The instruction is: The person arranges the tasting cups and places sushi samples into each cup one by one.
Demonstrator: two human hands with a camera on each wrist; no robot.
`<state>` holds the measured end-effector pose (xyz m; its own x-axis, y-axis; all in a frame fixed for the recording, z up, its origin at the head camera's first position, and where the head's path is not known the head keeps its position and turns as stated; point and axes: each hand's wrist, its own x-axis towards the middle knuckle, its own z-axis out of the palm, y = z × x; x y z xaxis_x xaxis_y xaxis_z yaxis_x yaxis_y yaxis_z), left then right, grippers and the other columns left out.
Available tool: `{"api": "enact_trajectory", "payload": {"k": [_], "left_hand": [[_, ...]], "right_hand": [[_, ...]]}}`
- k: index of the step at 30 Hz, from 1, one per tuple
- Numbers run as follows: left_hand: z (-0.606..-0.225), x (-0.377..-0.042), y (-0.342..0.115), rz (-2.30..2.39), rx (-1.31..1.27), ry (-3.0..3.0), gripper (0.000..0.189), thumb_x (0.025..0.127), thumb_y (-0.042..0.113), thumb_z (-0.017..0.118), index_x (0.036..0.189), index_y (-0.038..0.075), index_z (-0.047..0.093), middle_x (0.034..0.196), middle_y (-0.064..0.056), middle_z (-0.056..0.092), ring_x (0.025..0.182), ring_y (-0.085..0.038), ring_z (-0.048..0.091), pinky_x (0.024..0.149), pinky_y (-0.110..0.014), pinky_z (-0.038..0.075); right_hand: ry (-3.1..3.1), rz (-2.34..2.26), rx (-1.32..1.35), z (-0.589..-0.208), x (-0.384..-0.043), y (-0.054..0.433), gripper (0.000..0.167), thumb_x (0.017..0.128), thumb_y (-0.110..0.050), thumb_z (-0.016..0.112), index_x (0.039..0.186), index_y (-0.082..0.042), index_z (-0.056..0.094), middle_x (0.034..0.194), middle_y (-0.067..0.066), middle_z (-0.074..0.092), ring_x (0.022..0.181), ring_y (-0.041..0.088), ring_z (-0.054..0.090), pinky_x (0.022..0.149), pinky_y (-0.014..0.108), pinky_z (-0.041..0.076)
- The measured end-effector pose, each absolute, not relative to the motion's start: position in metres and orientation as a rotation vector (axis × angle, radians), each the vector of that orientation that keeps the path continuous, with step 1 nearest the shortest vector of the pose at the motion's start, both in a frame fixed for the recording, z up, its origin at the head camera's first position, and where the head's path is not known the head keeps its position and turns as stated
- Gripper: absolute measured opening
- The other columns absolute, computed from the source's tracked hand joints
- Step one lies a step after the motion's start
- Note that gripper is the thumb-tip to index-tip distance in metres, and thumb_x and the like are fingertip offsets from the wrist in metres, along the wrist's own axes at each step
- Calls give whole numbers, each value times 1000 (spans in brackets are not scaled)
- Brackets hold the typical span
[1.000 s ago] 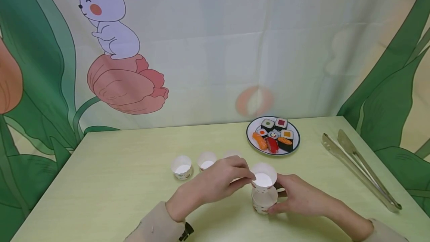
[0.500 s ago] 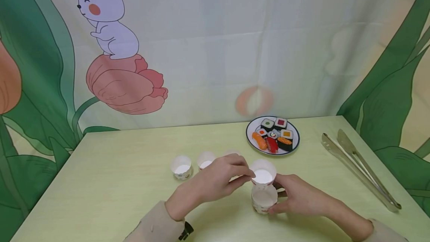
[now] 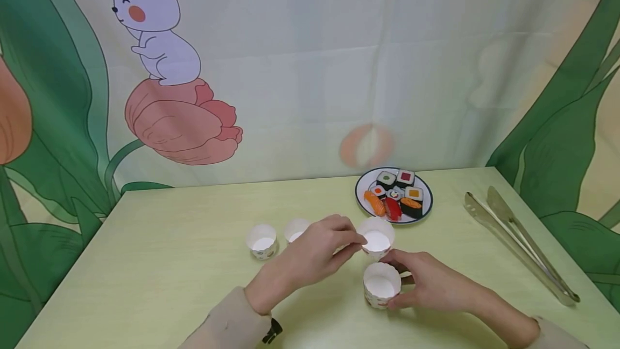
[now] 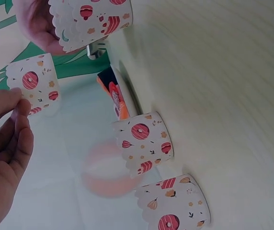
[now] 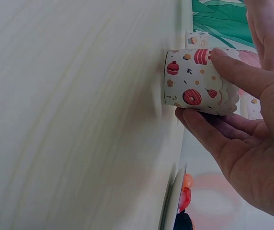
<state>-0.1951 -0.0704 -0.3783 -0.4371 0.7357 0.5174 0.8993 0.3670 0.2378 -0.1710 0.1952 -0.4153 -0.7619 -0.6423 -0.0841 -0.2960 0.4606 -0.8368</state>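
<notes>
My left hand [image 3: 317,255] pinches the rim of a white paper baking cup [image 3: 378,240] between thumb and fingertips, holding it in the air. Just below and nearer, my right hand [image 3: 428,281] grips another baking cup [image 3: 381,287] standing upright on the table. Its scalloped rim looks layered in the right wrist view, as in a stack. Red doughnut and cake prints cover the cup walls. To the left stand a baking cup [image 3: 262,242] and a second cup [image 3: 294,230], the latter partly behind my left hand. The left wrist view also shows cups [image 4: 144,143] on the table.
A blue-rimmed plate [image 3: 360,206] of sushi pieces stands behind the lifted cup. Metal tongs [image 3: 523,246] lie along the right side of the pale table [image 3: 169,263]. A printed cloth [image 3: 290,69] hangs behind the far edge.
My left hand has raised its cup away from the lower one, up and slightly to the left, so a gap shows between them. My right hand stays in place around the lower cup.
</notes>
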Motion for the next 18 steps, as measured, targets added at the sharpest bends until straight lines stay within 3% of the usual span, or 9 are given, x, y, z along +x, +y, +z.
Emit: {"api": "enact_trajectory", "payload": {"k": [18], "left_hand": [[-386,-204,-57,-584,-1275,-2499,10,96,11,75,103,6,80,90,-3,68,84,-17,61,76,-21,52]], "right_hand": [[2294,-1228,-791,-414,-169,192,58,80,-24,91,126,-10,59,122,3,65,115,26,62,95,40,54]]}}
